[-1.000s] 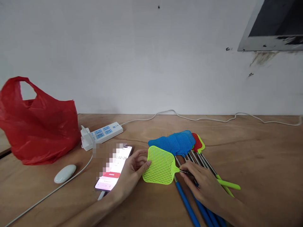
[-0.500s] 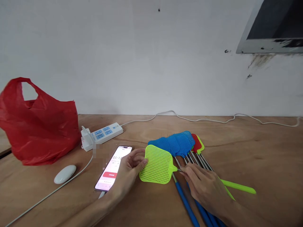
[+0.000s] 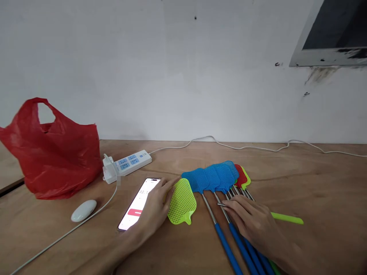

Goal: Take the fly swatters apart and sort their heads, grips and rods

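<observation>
My left hand (image 3: 158, 202) is closed on the edge of a yellow-green mesh fly swatter head (image 3: 182, 202), tilted so that its short neck points down and toward me. The head is apart from any rod. In my right hand (image 3: 254, 219), the fingers pinch a thin metal rod, its bare tip (image 3: 221, 204) poking out to the left; the rest is hidden by the hand. Beneath and beyond it lie several fly swatters with overlapping blue heads (image 3: 196, 179), metal rods and blue handles (image 3: 228, 248). A red swatter head (image 3: 241, 175) lies behind them, over another yellow-green one.
A phone (image 3: 140, 202) with a lit timer lies beside my left forearm. Farther left are a white power strip (image 3: 129, 164), a white rounded device (image 3: 84, 211) and a red plastic bag (image 3: 57, 152). A white cable (image 3: 243, 148) runs along the wall. One yellow-green handle (image 3: 287, 218) extends right.
The yellow-green head has come off the metal rod and turned, its neck now pointing down. My left hand has moved slightly away from my right, which keeps the rod.
</observation>
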`<state>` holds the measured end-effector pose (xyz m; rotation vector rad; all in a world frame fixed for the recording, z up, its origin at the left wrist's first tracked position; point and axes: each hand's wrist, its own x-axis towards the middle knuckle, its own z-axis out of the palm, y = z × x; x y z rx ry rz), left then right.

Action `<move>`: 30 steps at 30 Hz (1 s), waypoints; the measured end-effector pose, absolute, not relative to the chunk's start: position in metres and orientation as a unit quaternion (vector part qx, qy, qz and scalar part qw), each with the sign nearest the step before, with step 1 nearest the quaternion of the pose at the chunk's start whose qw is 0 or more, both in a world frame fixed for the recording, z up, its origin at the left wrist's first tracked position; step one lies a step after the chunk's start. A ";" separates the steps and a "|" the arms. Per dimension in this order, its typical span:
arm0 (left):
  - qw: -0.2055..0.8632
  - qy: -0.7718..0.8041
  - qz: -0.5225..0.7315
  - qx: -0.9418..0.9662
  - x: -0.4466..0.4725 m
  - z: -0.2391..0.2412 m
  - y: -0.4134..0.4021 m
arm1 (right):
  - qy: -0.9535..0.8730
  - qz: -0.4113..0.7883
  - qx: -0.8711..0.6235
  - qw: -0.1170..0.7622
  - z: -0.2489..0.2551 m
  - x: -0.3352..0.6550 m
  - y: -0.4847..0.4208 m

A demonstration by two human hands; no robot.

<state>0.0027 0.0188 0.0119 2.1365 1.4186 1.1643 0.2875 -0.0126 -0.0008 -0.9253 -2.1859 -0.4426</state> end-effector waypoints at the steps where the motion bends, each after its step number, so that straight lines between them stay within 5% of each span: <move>1: 0.115 0.501 0.396 0.761 0.003 0.012 0.019 | -0.846 -0.168 -0.359 0.357 0.000 0.288 -0.012; 4: 0.030 0.505 0.347 0.789 0.006 0.014 0.013 | -0.848 -0.161 -0.357 0.357 0.000 0.288 -0.012; 10: 0.103 0.468 0.178 0.859 0.018 0.013 -0.008 | -0.861 -0.142 -0.346 0.346 0.000 0.287 -0.012; 30: 0.028 0.494 0.076 0.866 0.009 -0.005 0.000 | -0.876 -0.129 -0.199 0.420 0.022 0.303 -0.021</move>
